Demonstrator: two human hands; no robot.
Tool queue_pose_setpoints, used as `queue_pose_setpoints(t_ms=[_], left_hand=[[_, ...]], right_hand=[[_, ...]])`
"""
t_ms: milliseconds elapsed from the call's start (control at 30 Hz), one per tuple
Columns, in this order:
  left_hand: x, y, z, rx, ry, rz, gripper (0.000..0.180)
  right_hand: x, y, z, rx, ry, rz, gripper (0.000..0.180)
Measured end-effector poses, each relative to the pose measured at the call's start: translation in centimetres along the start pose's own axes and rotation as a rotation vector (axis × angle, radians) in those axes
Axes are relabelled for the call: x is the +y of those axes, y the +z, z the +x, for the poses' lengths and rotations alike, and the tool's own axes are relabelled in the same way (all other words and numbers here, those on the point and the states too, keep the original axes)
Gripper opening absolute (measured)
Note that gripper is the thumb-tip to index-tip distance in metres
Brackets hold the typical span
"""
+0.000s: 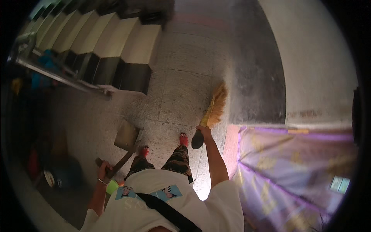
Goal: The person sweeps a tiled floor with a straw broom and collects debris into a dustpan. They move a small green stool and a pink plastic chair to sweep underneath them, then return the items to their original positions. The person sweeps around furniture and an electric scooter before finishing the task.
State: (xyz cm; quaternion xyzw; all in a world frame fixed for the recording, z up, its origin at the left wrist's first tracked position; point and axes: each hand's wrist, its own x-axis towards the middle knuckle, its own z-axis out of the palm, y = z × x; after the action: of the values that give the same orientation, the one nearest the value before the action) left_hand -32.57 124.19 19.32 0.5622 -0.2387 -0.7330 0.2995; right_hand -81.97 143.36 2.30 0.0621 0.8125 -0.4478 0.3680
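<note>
My right hand (203, 132) is closed round the dark handle end of a broom (216, 106). The broom's tan bristles fan out ahead, over the floor beside the dark lower band of the right wall. A dustpan (128, 135) hangs at my left, with a box-like pan and a long handle. Near the top of that handle, my left hand (104, 170) is wrapped round it. Whether the pan touches the floor I cannot tell. My feet in red footwear stand between the two tools.
Stairs (112, 42) with pale and dark faces rise at the far left, beside a metal handrail (58, 73). A patterned purple curtain (278, 166) hangs at the right below a pale wall (309, 58). A blue container (67, 172) and other dim objects stand at the left.
</note>
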Motion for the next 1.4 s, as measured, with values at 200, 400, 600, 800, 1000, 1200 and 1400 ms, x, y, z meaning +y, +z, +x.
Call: queue_pose_setpoints(t_ms=[200,400,600,800,1000,1200,1400], left_hand=[[-4.0,3.2,-7.9,0.236,0.049,-0.129,0.017],[-7.7,3.9,-11.1,0.367,0.050,-0.240,0.015],[-11.6,0.4,-8.4,0.455,0.000,-0.364,0.015],[-18.4,-4.3,-7.8,0.608,0.006,-0.538,0.012],[-21.5,-3.6,-7.2,0.736,0.032,-0.594,0.011],[-27.3,-8.1,-3.8,0.787,0.062,-0.515,0.014],[-27.8,-8.6,-5.0,0.904,0.098,-0.547,0.013]], right_hand=[[-2.6,-7.4,-1.8,-0.463,0.021,0.295,0.023],[4.4,-7.9,-0.4,-0.496,0.524,0.393,0.029],[1.2,-0.8,5.7,-0.497,0.313,-0.007,0.017],[-1.3,4.7,-2.8,-0.712,0.155,-0.337,0.016],[-4.4,15.4,-4.7,-1.181,0.045,-0.736,0.025],[7.2,29.7,-4.7,-1.493,0.128,-0.907,0.024],[10.9,33.4,0.1,-1.495,0.208,-1.101,0.020]])
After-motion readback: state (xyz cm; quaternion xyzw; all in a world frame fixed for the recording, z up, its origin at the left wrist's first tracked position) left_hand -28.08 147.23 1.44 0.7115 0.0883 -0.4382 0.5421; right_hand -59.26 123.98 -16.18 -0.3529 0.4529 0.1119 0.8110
